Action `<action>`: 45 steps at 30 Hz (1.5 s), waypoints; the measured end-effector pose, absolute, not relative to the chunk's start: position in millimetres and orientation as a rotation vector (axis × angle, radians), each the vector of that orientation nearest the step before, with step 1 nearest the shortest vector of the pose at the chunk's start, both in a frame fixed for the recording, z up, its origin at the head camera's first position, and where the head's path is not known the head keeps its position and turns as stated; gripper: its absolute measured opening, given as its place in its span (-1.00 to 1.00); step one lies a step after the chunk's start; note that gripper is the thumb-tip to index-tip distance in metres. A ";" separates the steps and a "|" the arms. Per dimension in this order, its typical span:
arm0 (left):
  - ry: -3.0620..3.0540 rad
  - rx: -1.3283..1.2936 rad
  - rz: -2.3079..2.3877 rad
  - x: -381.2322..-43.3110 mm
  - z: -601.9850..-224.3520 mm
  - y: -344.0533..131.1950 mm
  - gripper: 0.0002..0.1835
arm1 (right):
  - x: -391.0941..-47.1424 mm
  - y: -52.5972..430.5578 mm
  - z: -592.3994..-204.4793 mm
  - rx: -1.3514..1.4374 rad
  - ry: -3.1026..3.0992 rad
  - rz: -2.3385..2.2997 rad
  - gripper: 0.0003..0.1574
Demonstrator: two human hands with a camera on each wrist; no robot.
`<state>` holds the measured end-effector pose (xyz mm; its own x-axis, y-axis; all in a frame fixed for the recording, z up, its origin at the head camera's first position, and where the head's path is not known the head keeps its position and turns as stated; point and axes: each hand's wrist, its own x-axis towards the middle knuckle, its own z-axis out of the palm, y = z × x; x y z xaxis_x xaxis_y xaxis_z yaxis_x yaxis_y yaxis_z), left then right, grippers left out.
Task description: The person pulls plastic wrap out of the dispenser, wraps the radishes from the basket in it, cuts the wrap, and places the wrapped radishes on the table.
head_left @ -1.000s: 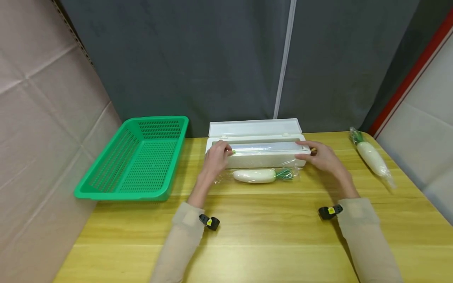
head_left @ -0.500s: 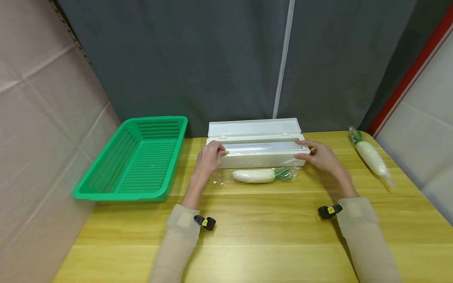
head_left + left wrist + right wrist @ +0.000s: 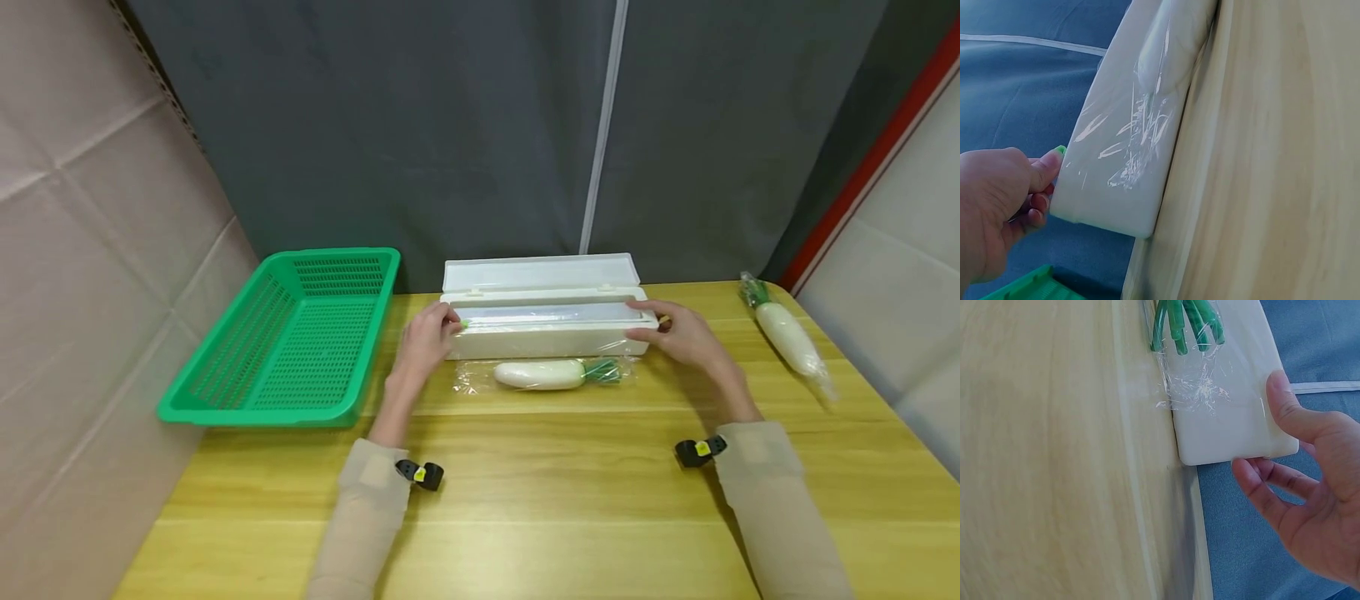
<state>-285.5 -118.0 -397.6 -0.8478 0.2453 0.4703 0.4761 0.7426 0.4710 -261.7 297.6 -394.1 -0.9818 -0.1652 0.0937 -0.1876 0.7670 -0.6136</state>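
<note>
A white cling film dispenser point(image 3: 547, 342) lies lengthwise near the back of the table, its lid point(image 3: 540, 271) raised. My left hand point(image 3: 424, 340) is at the dispenser's left end and pinches the small green slide cutter point(image 3: 1060, 149) on its top edge. At the opposite end, my right hand point(image 3: 681, 331) grips the dispenser, thumb point(image 3: 1280, 387) on its front and fingers around the end. Just in front lies a white radish point(image 3: 536, 375) with green stalks point(image 3: 1188, 325), covered by clear cling film point(image 3: 1138, 147) that runs up over the dispenser's front.
A green perforated basket point(image 3: 258, 417) stands to the left. Another radish point(image 3: 789, 333), wrapped in film, lies on the far right of the wooden table point(image 3: 570, 500). A dark grey curtain point(image 3: 375, 133) hangs behind the dispenser, and pale walls flank the table.
My left hand has slid leftward along the dispenser's edge, taking the green slide cutter to the left end. My right hand has kept its grip on the right end.
</note>
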 end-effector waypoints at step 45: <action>-2.539 -0.591 -0.760 -281.0 -394.9 -143.1 -0.93 | -260.6 296.5 -391.3 0.353 -2.915 0.975 -0.17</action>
<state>-281.0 -143.1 -394.9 -0.8201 0.2732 0.5028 0.5044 0.7600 0.4098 -260.6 296.5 -391.3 -0.9728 -0.2001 0.1167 -0.2300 0.7756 -0.5878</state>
